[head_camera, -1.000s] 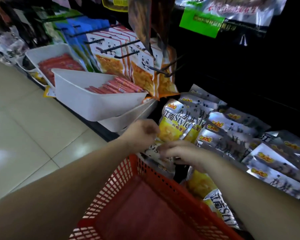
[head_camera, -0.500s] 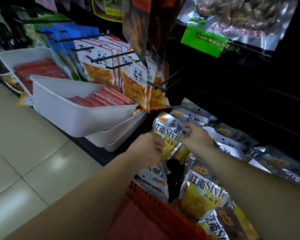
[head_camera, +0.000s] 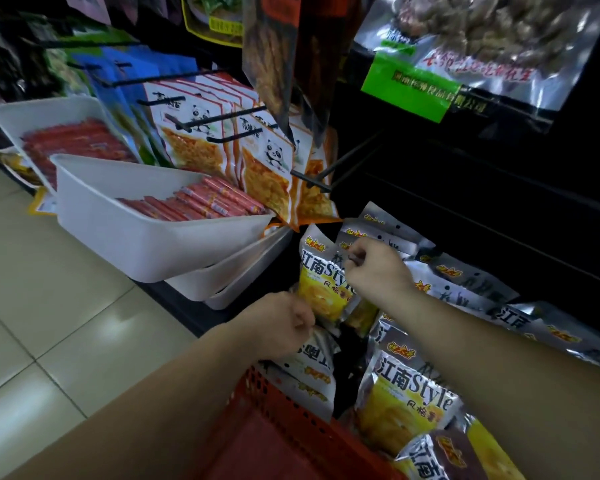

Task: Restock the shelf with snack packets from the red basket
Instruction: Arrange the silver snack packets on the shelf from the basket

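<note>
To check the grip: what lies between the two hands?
In the head view, one yellow and silver snack packet spans the gap; the left hand pinches its bottom, the right hand its top.

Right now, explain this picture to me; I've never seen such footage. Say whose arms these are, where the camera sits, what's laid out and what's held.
No machine here: a person wears one camera on the head, looking forward and down, so both arms are the wearer's own. This is the only view. The right hand pinches the top of a yellow and silver packet; the left hand grips its lower edge. A row of like packets lies low on the right. The red basket sits at the bottom, nearest the body. On the left, white trays hold red sausages, and panda bags hang on hooks above.
</note>
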The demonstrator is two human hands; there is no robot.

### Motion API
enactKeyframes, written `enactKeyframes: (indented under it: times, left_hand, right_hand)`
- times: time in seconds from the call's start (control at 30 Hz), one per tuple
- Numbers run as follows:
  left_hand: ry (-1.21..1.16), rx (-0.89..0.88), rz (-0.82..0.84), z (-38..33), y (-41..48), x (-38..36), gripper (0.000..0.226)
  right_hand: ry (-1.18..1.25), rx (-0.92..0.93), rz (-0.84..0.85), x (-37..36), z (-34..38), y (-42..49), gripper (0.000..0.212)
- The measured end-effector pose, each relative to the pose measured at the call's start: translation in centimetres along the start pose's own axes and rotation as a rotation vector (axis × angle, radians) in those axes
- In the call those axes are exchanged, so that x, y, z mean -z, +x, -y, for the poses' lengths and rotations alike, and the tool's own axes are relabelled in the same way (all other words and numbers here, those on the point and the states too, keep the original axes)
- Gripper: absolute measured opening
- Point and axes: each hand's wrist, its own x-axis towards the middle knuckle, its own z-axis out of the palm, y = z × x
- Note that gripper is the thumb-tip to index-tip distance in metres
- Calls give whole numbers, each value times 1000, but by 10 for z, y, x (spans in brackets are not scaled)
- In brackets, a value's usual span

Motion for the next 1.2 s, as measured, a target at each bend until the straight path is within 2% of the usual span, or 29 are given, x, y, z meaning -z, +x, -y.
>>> enactKeyframes:
  times: [0.1, 0.2, 0.27, 0.3, 0.37, 0.43, 0.57, 0.63, 0.7, 0.83, 0.9, 0.97, 1.03, 1.1, 1.2]
  left_hand:
    - [80, -40, -8, -7, -10, 8, 18]
    - [16, -6, -240, -19, -22, 28, 2]
    - [-125, 34, -427, -30, -36, 48, 17]
    - [-242, 24, -465, -37, -44, 58, 23]
    - [-503, -85, -424, -57, -63, 76, 28]
    - [-633, -185, -407, -81, -86, 87, 26]
    - [-788, -235, -391, -120, -135, 95, 23]
    - [-882, -213, -380, -133, -162, 93, 28]
    - [-922, -210, -369, -144, -185, 90, 32]
    - [-974, -241, -318, -165, -221, 70, 20]
    - [-964, -236, -384, -172, -229, 55, 19]
    - [-910, -205, -547, -177, -230, 45, 16]
    - [-863, -169, -676, -180, -226, 43, 24]
    - [-856, -157, -723, -180, -223, 47, 26]
    - [-883, -150, -745, -177, -221, 51, 21]
  right_hand:
    - [129, 51, -13, 20, 14, -17, 9]
    - [288, 92, -45, 48, 30, -39, 10]
    - [398, 108, -69, 73, 44, -58, 18]
    - [437, 114, -89, 86, 51, -69, 23]
    - [453, 129, -131, 110, 61, -93, 34]
    - [456, 150, -158, 130, 72, -121, 43]
    - [568, 189, -261, 163, 91, -178, 56]
    - [696, 170, -331, 174, 98, -204, 60]
    - [726, 141, -430, 181, 98, -221, 62]
    - [804, 70, -514, 181, 86, -243, 60]
    - [895, 55, -478, 176, 80, -250, 59]
    - [937, 61, -399, 172, 77, -252, 57]
    - [987, 124, -248, 175, 76, -250, 44]
    - [1009, 165, -49, 178, 71, -248, 29]
    - [989, 178, 210, 179, 64, -251, 47]
